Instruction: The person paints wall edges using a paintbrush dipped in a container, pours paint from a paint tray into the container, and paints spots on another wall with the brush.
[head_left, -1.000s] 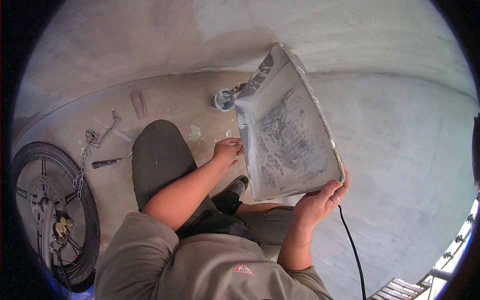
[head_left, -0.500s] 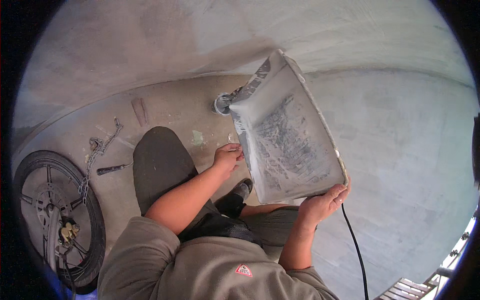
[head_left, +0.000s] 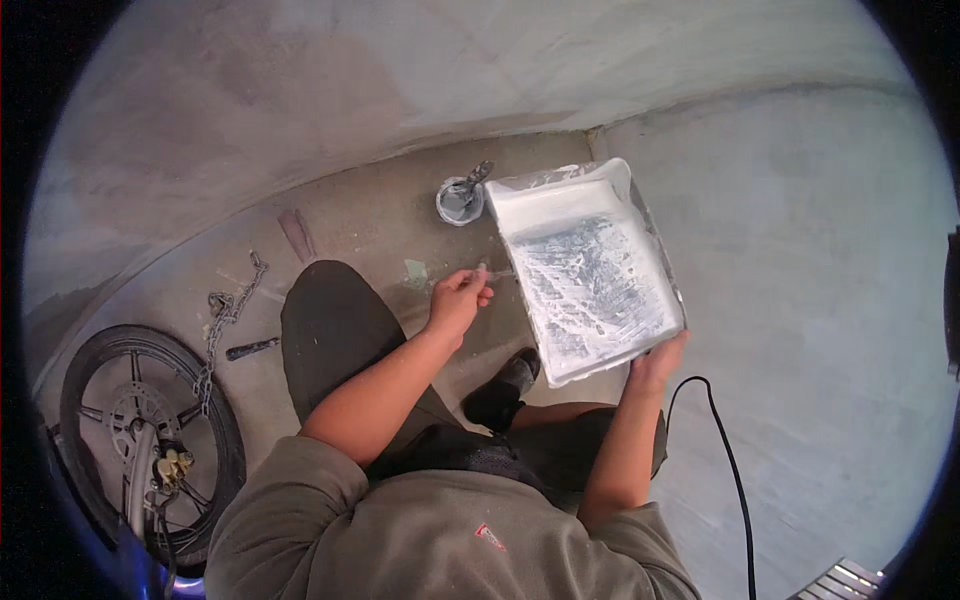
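Observation:
A paint tray (head_left: 590, 285) coated in white and grey paint is held tilted in front of me. My right hand (head_left: 660, 362) grips its near right corner, the fingers partly hidden underneath. My left hand (head_left: 462, 303) hovers just left of the tray, apart from it. Its fingers are curled and pressed together at the tips; whether something small is in them I cannot make out. Beyond the left hand, a small tub of grey paint (head_left: 456, 208) stands on the floor beside the tray's far left corner, with a paint-smeared brush (head_left: 477, 176) resting in it.
At left is a wheel with a black tyre (head_left: 232, 440), a metal chain (head_left: 232, 312) hanging by it. A dark-handled tool (head_left: 252, 349) and a brownish strip (head_left: 296, 235) lie on the floor. Grey walls (head_left: 800, 250) enclose the corner. A black cable (head_left: 737, 470) loops at right.
The tray has tipped to show more of its white-coated inside and has shifted slightly. My left hand has come away from its left edge, and the tub now shows fully.

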